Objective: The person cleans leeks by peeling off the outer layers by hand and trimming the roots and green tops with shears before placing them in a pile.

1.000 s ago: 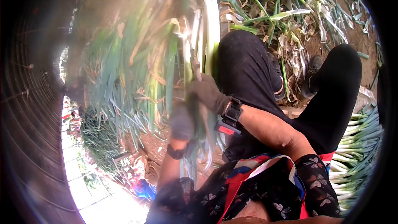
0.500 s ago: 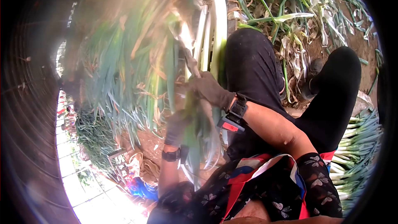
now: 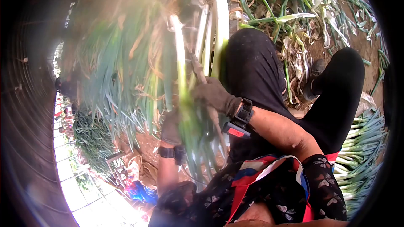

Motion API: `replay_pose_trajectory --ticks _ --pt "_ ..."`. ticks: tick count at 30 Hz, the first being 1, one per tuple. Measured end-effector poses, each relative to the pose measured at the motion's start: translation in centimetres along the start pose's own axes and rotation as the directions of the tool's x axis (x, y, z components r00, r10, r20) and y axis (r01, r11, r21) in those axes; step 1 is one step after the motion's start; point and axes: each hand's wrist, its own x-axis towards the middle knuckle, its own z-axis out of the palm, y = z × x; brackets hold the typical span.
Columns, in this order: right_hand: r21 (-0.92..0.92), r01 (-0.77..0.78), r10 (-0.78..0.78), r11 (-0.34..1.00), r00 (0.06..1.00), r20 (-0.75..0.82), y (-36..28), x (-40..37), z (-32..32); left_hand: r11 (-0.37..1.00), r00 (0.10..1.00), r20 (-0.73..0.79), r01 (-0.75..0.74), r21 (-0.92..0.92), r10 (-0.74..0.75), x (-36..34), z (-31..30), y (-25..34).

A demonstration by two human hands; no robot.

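Note:
My left hand [image 3: 171,128], in a dark glove, is closed round the green part of a long onion stalk [image 3: 181,59], whose white end points up. My right hand [image 3: 215,96], also gloved, grips a thin brownish rod-like tool [image 3: 197,68] that slants up beside the stalk. A thin curved line, perhaps a hose, trails below the tool. More white stalks [image 3: 221,29] lie just above my right hand. Blur covers the stalk's leaves and part of my left hand's fingers.
A large heap of leafy onions [image 3: 122,67] stands at the left. Peeled leaves [image 3: 299,54] litter the ground at the upper right. Bundled onions [image 3: 362,155] lie at the lower right, beside my bent legs [image 3: 256,71]. A blue thing [image 3: 142,192] sits at the lower left.
My left hand has moved slightly left, and the white end of its stalk now shows more clearly. My right hand has shifted a little right with the tool.

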Motion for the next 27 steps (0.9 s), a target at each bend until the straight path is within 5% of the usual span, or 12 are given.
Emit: replay_pose_trajectory --ticks 4,7,10,13,16,19,22,24,26,27 --pt "0.112 0.001 -0.001 0.994 1.0 0.001 0.7 0.5 -0.1 0.876 0.963 0.082 0.267 -0.401 -0.256 -0.5 -0.3 2.5" --pt "0.175 -0.049 0.041 0.983 0.998 0.048 -0.2 0.2 -0.2 0.979 0.99 0.136 0.003 0.202 -0.031 -0.6 -0.6 1.3" --pt "0.049 0.015 -0.021 0.999 0.992 0.126 0.5 0.7 -0.4 0.697 0.965 0.227 -0.253 0.671 0.132 -0.9 0.4 1.4" --pt "0.06 0.052 -0.053 0.997 0.999 0.007 0.2 0.3 0.0 0.724 0.996 0.085 -0.085 0.685 0.037 -1.5 1.9 -0.7" --pt "0.174 0.086 -0.073 0.981 0.994 -0.076 -1.2 -0.4 -0.1 0.8 0.999 -0.02 -0.012 0.6 0.029 -1.7 2.7 3.7" --pt "0.268 0.112 -0.097 0.957 0.993 -0.068 -2.2 -1.1 -0.3 0.623 0.989 -0.044 -0.052 0.78 0.138 -1.7 2.3 4.9" --pt "0.159 0.209 -0.206 0.965 0.978 -0.037 -2.7 -1.8 -0.1 0.448 0.978 -0.115 0.025 0.893 0.175 0.2 2.2 8.5" --pt "0.217 0.245 -0.232 0.945 0.969 -0.082 -2.8 -2.2 0.3 0.183 0.939 0.035 -0.103 0.978 0.342 3.2 1.2 2.9" --pt "0.218 0.241 -0.229 0.946 0.97 -0.08 -3.1 -2.6 -0.2 0.266 0.894 0.111 -0.245 0.932 0.435 4.7 1.3 1.9" --pt "0.259 0.232 -0.214 0.938 0.972 -0.094 -3.2 -2.5 -0.7 0.475 0.882 0.095 -0.336 0.813 0.462 5.4 2.5 1.9"
